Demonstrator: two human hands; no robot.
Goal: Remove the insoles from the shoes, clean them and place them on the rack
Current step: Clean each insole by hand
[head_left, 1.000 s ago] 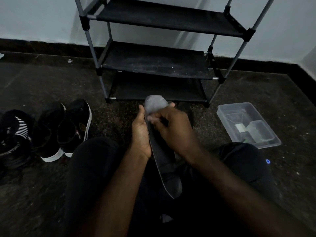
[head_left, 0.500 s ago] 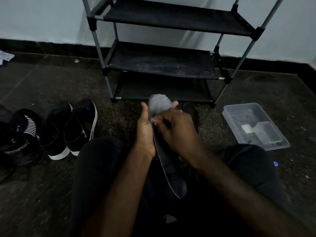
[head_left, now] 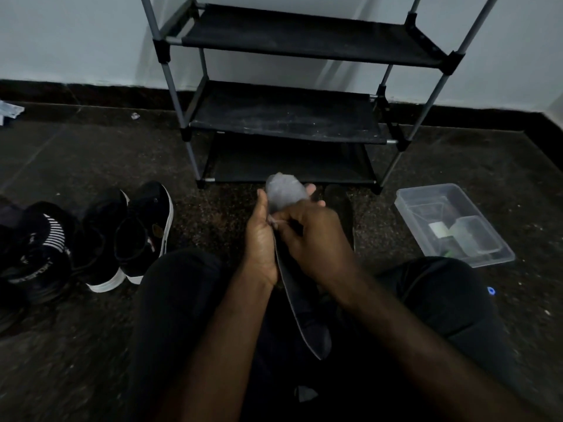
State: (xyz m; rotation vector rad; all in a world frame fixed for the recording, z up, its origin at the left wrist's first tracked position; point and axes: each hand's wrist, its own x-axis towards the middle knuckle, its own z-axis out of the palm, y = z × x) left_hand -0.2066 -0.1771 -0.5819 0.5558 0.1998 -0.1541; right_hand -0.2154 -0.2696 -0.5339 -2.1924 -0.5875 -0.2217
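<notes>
A long dark insole (head_left: 307,315) with a grey toe end stands tilted between my knees. My left hand (head_left: 260,239) grips its left edge near the toe, thumb in front and fingertips showing behind the grey tip. My right hand (head_left: 310,239) lies curled over the insole's face just below the toe and pinches a small pale wipe (head_left: 271,221) against it. A black three-shelf shoe rack (head_left: 286,117) stands straight ahead by the wall. A dark shoe (head_left: 339,208) lies on the floor just behind my right hand.
Two black shoes with white soles (head_left: 122,239) stand to my left, with a striped black shoe (head_left: 39,248) beside them. A clear plastic box (head_left: 493,248) holding small items sits on the floor at right. The floor is dark speckled stone.
My head has turned a little left, so everything drifts right in view. Both hands keep their hold on the insole in nearly the same place.
</notes>
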